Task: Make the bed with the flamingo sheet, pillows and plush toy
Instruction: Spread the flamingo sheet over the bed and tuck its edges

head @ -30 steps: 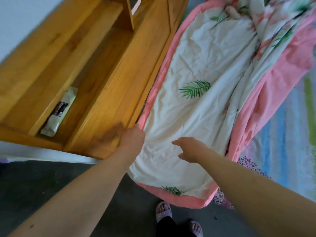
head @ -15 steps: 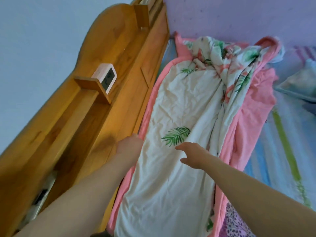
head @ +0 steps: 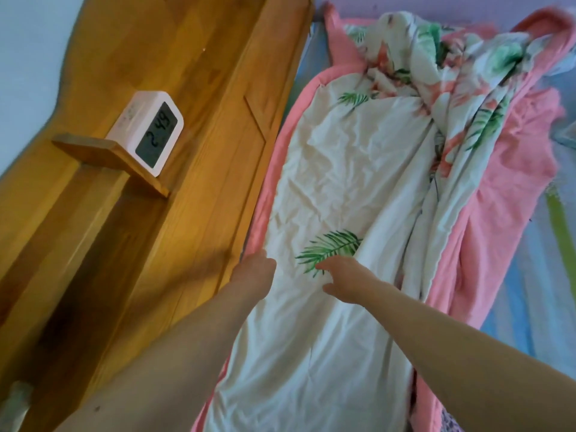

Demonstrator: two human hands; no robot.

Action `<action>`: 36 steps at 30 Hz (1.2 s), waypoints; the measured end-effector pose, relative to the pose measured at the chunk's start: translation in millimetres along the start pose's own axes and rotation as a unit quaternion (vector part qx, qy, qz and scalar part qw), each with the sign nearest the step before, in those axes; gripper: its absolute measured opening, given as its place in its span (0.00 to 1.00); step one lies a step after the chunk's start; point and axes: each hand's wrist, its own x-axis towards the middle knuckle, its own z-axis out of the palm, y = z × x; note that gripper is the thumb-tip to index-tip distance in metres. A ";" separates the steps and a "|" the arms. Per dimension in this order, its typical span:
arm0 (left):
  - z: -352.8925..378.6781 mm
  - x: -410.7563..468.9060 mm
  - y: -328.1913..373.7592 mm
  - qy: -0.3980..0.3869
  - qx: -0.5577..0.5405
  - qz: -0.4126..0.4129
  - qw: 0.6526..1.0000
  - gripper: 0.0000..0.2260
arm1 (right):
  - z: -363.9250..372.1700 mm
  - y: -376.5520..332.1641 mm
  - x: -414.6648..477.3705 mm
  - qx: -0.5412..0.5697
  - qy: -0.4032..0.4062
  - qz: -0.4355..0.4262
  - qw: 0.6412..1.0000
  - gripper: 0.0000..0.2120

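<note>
Flamingo sheet (head: 343,169), one, touches left hand (head: 254,269) and right hand (head: 346,279).

Left hand (head: 254,271), right hand (head: 344,282) — slid farther up flamingo sheet (head: 343,169).

Soft, even daylight fills the view. A dim shadow darkens the lower wooden headboard (head: 103,307). Wide-angle distortion curves the edges, and the bunched flamingo sheet (head: 467,73) at top right looks blurred.

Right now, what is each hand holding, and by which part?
Left hand touches the flamingo sheet at its pink edge, grip hidden; right hand rests flat on it, holding nothing.
</note>
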 end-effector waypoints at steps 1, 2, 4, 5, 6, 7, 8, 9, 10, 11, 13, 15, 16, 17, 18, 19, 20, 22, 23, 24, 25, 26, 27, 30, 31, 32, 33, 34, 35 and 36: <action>8.3 7.3 -4.5 -0.019 0.003 0.018 1.000 0.11 | 3.9 -1.3 8.4 0.000 -0.003 0.000 1.000 0.26; 16.7 14.4 -8.5 -0.033 0.004 0.034 0.999 0.11 | 7.6 -2.3 15.6 0.000 -0.008 0.002 1.000 0.26; 30.9 30.8 -14.3 -0.053 0.000 0.056 0.997 0.12 | 13.8 -3.3 32.9 -0.001 -0.017 0.006 1.000 0.25; 34.8 38.4 -15.4 -0.055 -0.007 0.059 0.997 0.13 | 15.2 -3.9 39.8 -0.003 -0.017 0.007 1.000 0.25; 36.6 46.1 -15.9 -0.050 -0.016 0.059 0.997 0.14 | 15.8 -3.8 45.8 -0.007 -0.015 0.007 1.000 0.25; 34.6 53.4 -15.5 -0.044 -0.021 0.060 0.997 0.15 | 16.0 -2.8 52.1 -0.014 -0.010 0.005 1.000 0.25; 33.7 63.9 -15.5 -0.031 -0.023 0.065 0.997 0.16 | 15.4 -1.6 59.6 -0.024 -0.007 0.001 1.000 0.25; 29.9 73.0 -14.9 -0.014 -0.024 0.068 0.997 0.17 | 14.0 0.0 65.6 -0.039 -0.006 -0.006 0.999 0.25; 25.0 82.6 -14.6 0.002 -0.030 0.071 0.997 0.17 | 12.0 2.5 72.2 -0.049 -0.006 -0.010 0.999 0.25; 19.5 92.9 -14.8 0.015 -0.032 0.076 0.996 0.17 | 9.1 5.9 79.5 -0.051 -0.005 -0.010 0.999 0.26; 8.6 117.5 -14.6 0.043 -0.019 0.098 0.994 0.16 | 1.4 15.5 94.9 -0.052 0.002 -0.007 0.999 0.27; -7.1 140.0 -12.6 0.066 -0.002 0.118 0.991 0.18 | -9.2 25.1 109.1 -0.056 0.012 -0.002 0.998 0.28; -15.3 151.3 -10.7 0.074 -0.003 0.118 0.990 0.20 | -14.7 29.4 115.9 -0.054 0.020 0.002 0.998 0.29; -22.8 161.6 -8.2 0.071 -0.002 0.108 0.992 0.24 | -19.6 33.2 122.0 -0.049 0.033 0.009 0.998 0.30; -29.2 177.5 -4.4 0.063 0.000 0.097 0.993 0.29 | -26.4 40.1 130.9 -0.043 0.050 0.018 0.998 0.31; -33.7 191.0 -0.9 0.050 0.002 0.084 0.995 0.36 | -32.1 45.5 138.7 -0.038 0.067 0.024 0.997 0.31; -37.1 200.6 1.7 0.031 0.006 0.070 0.997 0.44 | -37.5 49.3 144.6 -0.034 0.081 0.029 0.996 0.32; -40.3 226.9 7.4 -0.007 0.027 0.045 0.999 0.54 | -51.0 61.7 161.3 -0.027 0.112 0.039 0.993 0.32; -39.6 232.6 7.1 -0.024 0.036 0.038 0.998 0.57 | -56.3 63.9 165.9 -0.027 0.126 0.040 0.991 0.33; -38.2 239.5 8.7 -0.042 0.039 0.035 0.998 0.59 | -61.3 68.6 173.7 -0.029 0.131 0.041 0.990 0.34; -36.9 243.8 9.0 -0.052 0.038 0.032 0.997 0.60 | -65.3 72.5 180.8 -0.038 0.136 0.039 0.989 0.35; -36.5 248.6 9.5 -0.057 0.034 0.033 0.997 0.61 | -68.7 76.9 189.1 -0.048 0.141 0.037 0.988 0.36; -36.6 249.7 10.2 -0.059 0.029 0.035 0.997 0.62 | -72.0 80.0 195.2 -0.063 0.142 0.035 0.987 0.38; -35.7 250.7 13.4 -0.072 0.029 0.035 0.996 0.63 | -84.3 84.8 216.2 -0.110 0.124 0.043 0.985 0.46; -35.3 251.7 13.7 -0.077 0.025 0.031 0.996 0.63 | -88.9 85.7 223.3 -0.125 0.111 0.050 0.985 0.50; -36.7 254.1 13.7 -0.082 0.021 0.026 0.996 0.64 | -93.7 86.6 230.8 -0.145 0.092 0.056 0.984 0.54; -37.4 256.4 13.1 -0.088 0.020 0.025 0.996 0.64 | -95.6 87.4 236.7 -0.168 0.071 0.062 0.981 0.57; -37.7 257.5 12.0 -0.096 0.022 0.027 0.995 0.64 | -95.5 86.6 240.1 -0.191 0.049 0.069 0.978 0.60; -37.5 257.9 10.9 -0.104 0.024 0.030 0.994 0.64 | -93.7 85.0 242.4 -0.210 0.032 0.073 0.974 0.62; -36.7 258.2 9.8 -0.109 0.026 0.029 0.993 0.64 | -91.6 83.2 244.1 -0.222 0.022 0.078 0.972 0.63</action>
